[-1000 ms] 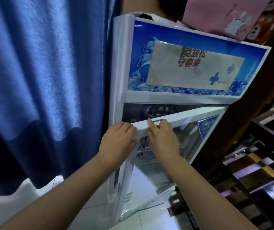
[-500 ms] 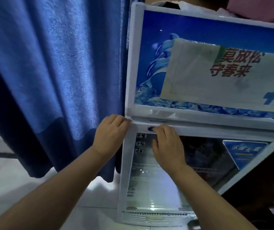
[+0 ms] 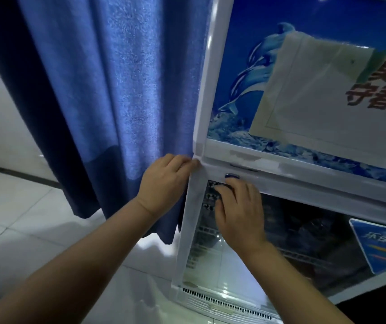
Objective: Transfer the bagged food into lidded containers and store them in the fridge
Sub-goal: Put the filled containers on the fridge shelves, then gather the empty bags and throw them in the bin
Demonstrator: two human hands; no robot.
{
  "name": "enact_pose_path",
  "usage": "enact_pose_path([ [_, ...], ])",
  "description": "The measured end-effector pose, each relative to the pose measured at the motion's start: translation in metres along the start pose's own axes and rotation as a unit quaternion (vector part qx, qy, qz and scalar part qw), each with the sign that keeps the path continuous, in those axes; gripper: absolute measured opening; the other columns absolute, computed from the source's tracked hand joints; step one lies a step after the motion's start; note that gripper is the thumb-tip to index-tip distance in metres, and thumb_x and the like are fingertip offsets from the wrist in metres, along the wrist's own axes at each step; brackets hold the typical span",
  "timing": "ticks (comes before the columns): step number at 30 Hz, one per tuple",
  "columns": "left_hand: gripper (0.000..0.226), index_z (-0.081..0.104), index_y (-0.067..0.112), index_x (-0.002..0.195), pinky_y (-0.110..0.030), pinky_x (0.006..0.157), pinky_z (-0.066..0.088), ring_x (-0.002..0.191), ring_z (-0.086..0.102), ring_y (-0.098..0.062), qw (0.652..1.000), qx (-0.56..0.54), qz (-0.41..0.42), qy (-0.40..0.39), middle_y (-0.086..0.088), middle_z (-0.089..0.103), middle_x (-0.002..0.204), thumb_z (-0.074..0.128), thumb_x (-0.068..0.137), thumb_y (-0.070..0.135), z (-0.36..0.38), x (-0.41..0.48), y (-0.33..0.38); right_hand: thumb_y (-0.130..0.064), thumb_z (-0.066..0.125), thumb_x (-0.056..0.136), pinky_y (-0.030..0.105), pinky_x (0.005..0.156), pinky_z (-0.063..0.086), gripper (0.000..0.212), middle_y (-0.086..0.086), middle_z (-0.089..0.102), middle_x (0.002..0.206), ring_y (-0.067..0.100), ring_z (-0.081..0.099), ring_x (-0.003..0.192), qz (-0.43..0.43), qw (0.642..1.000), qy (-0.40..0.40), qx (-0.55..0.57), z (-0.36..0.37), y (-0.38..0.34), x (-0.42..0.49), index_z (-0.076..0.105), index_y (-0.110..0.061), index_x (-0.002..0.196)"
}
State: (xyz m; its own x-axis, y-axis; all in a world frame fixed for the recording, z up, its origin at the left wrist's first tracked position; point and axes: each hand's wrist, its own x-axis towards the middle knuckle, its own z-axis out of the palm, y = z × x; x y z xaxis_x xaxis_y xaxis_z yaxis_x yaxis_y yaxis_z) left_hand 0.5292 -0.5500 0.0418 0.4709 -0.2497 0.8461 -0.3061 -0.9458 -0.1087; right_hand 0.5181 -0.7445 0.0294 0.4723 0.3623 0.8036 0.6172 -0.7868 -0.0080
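A white fridge stands on the right, its glass door (image 3: 188, 230) lying flush with the frame. My left hand (image 3: 164, 185) is at the door's top left corner, fingers curled round the frame's outer edge. My right hand (image 3: 238, 209) rests flat on the glass just inside that corner, below a small dark button (image 3: 232, 176). Dark shelves with blurred contents show behind the glass. No bags or containers are in view.
A blue curtain (image 3: 117, 90) hangs right beside the fridge's left side. The fridge's upper panel (image 3: 245, 78) shows a dolphin picture with a paper notice (image 3: 316, 108) taped on it. A vent grille (image 3: 222, 302) runs along the bottom. Pale floor tiles (image 3: 23, 218) lie at the left.
The glass door, ajar a second ago, has swung shut against the frame with both hands on its top left corner. My view has moved closer and to the left.
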Motion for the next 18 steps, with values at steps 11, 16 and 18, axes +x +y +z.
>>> enact_pose_path([
  [11,0.010,0.070,0.019,0.087,-0.025,0.055,0.045,0.068,0.060,-0.020,0.904,0.148,-0.276,-0.290,0.001,0.068,0.080,0.061,0.085,0.024,-0.140,-0.112,-0.080,-0.008,0.059,0.068,0.036,0.050,0.044,0.008,0.002,0.053,0.066,0.025,0.050,0.059,-0.195,0.948,-0.191,0.167,0.076,-0.133,0.037,0.057,-0.015,0.064],
  [16,0.013,0.070,0.015,0.080,-0.030,0.048,0.049,0.066,0.062,-0.025,0.851,0.220,-0.380,-0.288,-0.002,0.068,0.074,0.075,0.071,0.023,-0.228,-0.179,-0.124,-0.015,0.049,0.080,0.032,0.050,0.044,0.018,0.000,0.056,0.068,0.020,0.049,0.060,-0.261,0.906,-0.212,0.257,0.095,-0.244,0.050,0.062,-0.014,0.068],
  [18,0.019,0.070,0.015,0.079,-0.030,0.047,0.048,0.066,0.063,-0.026,0.827,0.244,-0.420,-0.284,-0.002,0.068,0.073,0.080,0.065,0.022,-0.262,-0.208,-0.144,-0.015,0.056,0.081,0.032,0.054,0.050,0.012,0.001,0.060,0.074,0.018,0.053,0.064,-0.294,0.885,-0.228,0.280,0.101,-0.294,0.053,0.067,-0.014,0.076],
])
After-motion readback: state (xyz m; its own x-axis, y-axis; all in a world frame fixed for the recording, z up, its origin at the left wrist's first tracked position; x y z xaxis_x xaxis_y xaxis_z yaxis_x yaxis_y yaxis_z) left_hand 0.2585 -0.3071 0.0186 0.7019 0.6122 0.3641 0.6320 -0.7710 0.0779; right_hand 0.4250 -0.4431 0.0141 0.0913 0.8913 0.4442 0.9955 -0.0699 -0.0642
